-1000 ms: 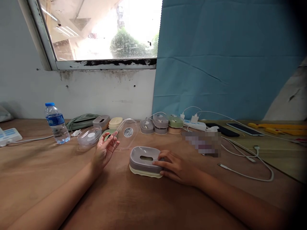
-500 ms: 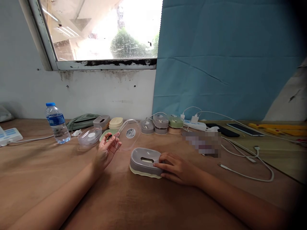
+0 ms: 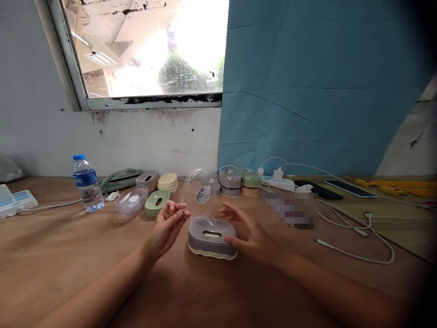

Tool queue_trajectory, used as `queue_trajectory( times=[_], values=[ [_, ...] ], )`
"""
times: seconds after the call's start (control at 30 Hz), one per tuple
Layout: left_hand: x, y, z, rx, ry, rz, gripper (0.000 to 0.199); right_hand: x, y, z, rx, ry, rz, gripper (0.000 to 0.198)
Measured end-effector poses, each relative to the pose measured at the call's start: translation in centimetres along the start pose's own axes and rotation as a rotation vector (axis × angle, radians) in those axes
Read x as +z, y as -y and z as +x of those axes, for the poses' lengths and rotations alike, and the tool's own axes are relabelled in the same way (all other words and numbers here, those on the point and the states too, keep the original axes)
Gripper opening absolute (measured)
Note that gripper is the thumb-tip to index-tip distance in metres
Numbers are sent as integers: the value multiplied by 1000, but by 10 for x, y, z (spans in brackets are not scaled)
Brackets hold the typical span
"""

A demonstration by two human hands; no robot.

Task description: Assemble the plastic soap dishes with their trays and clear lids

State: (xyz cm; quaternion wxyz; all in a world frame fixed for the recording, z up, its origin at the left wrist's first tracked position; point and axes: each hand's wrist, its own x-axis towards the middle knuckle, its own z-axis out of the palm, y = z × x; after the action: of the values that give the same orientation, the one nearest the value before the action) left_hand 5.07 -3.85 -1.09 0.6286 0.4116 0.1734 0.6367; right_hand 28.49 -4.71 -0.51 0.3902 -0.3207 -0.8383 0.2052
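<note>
My left hand pinches the near edge of a clear plastic oval lid, tilted upright, with a speckled round sticker on it. Just below the lid, a grey oval soap-box-like case with a slot in its top and a cream rim underneath rests on the table. My right hand is at the case's right side with fingers apart and holding nothing. Its thumb overlaps the side of the case; whether it touches cannot be told.
Behind stand a green slotted tray, clear lids, cream pieces and stacked lidded cases. A water bottle is left; white cables, phones and a power strip lie right.
My left hand has moved the clear lid rightward, above the grey case. My right hand has lifted its fingers off the case and spread them. The view has tilted slightly up.
</note>
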Motion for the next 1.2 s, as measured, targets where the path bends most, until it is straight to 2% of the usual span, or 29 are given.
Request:
queue_trajectory(
  times=[0.1, 0.17, 0.23, 0.3, 0.37, 0.5, 0.57, 0.67, 0.93, 1.2],
  values=[
    [8, 6, -7, 58, 111, 203, 25, 24, 14, 15, 196, -19, 330, 95],
    [13, 10, -12, 84, 159, 335, 25, 37, 19, 27, 291, -101, 436, 96],
    [17, 13, -16, 113, 168, 428, 24, 42, 21, 37, 328, -171, 504, 90],
    [18, 13, -18, 178, 185, 534, 18, 39, 19, 43, 306, -206, 530, 85],
    [16, 11, -18, 267, 259, 741, 13, 29, 12, 42, 256, -232, 504, 84],
    [5, 7, -12, 378, 528, 1269, 33, 6, -8, 24, 208, -264, 422, 78],
    [-1, 10, -9, 389, 657, 1406, 35, 0, -18, 11, 222, -268, 414, 76],
    [-5, 15, -7, 399, 752, 1500, 33, -1, -31, -2, 265, -286, 432, 75],
    [-4, 15, -10, 518, 835, 1612, 31, 8, -45, -7, 281, -252, 364, 77],
    [-3, 20, -11, 593, 838, 1671, 28, 11, -46, -9, 234, -258, 390, 73]
  ],
)
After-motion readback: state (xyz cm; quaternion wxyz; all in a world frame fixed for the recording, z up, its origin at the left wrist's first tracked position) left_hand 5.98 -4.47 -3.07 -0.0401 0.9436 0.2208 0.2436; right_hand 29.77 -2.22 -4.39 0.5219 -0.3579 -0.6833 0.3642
